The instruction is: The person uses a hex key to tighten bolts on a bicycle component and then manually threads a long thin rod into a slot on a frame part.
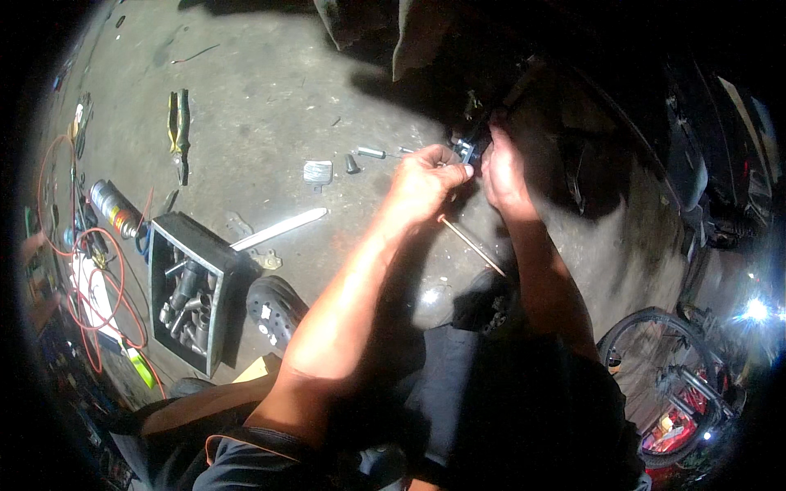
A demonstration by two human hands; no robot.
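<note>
Spray can [113,209]: lying at left
Orange cord [124,282]: lying in loops
Bicycle wheel [661,378]: at lower right
Light [756,310]: glaring, far right

The held part [464,152] is silver — cord [124,282] orange.

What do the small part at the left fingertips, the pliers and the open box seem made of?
Small part: probably metal, by its bright glints; shadow hides much. Pliers: dull, steel-like head; yellow-and-dark handles, perhaps plastic-coated by their colour. Open box: grey, faint sheen along straight edges, so perhaps metal.
</note>
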